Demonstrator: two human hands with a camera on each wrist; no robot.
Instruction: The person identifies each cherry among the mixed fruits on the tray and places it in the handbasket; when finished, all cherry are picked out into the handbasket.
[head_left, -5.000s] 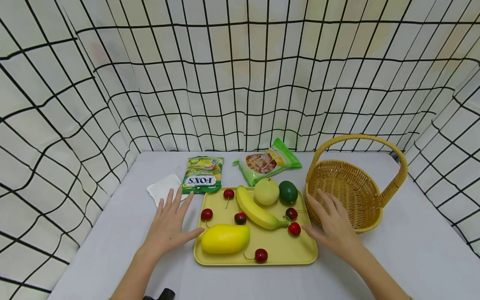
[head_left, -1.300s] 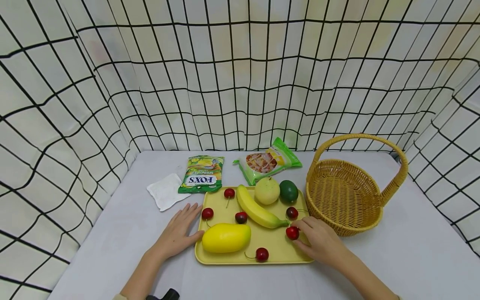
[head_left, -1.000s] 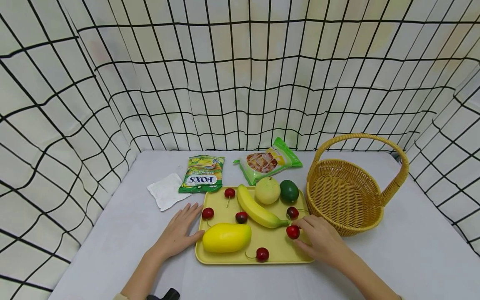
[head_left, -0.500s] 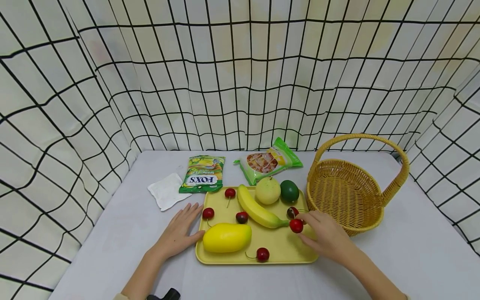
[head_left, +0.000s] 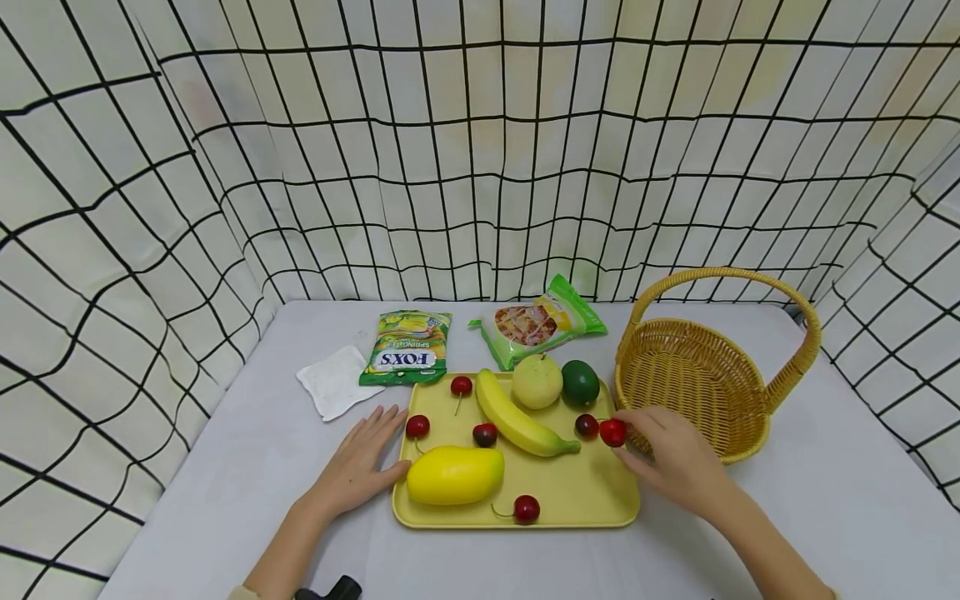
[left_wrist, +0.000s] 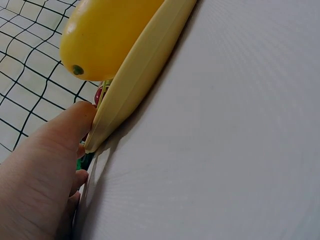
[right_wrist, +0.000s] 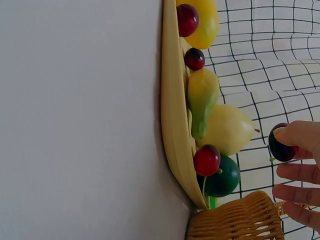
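Observation:
My right hand [head_left: 675, 458] pinches a red cherry [head_left: 612, 432] between thumb and fingers, above the right rim of the yellow tray [head_left: 555, 510]. In the right wrist view that cherry [right_wrist: 282, 145] looks dark and is held clear of the tray. Another dark cherry [head_left: 587, 427] lies on the tray just left of it. My left hand [head_left: 352, 468] rests at the tray's left edge, fingers extended, thumb touching the rim near a yellow mango [head_left: 454, 475]. A banana [head_left: 521, 417], a round pale-yellow fruit [head_left: 537, 382], a dark green fruit [head_left: 581, 382] and several cherries share the tray.
A wicker basket [head_left: 693, 392] with a tall handle stands right behind my right hand. Behind the tray lie a green FOX'S packet [head_left: 407, 346], another green snack bag [head_left: 536, 323] and a white tissue [head_left: 335, 383]. Netted white walls enclose the table.
Both hands came down from hovering. My left hand settled at the tray's edge. My right hand took a cherry near the banana's tip, lifted it and carried it rightward and back.

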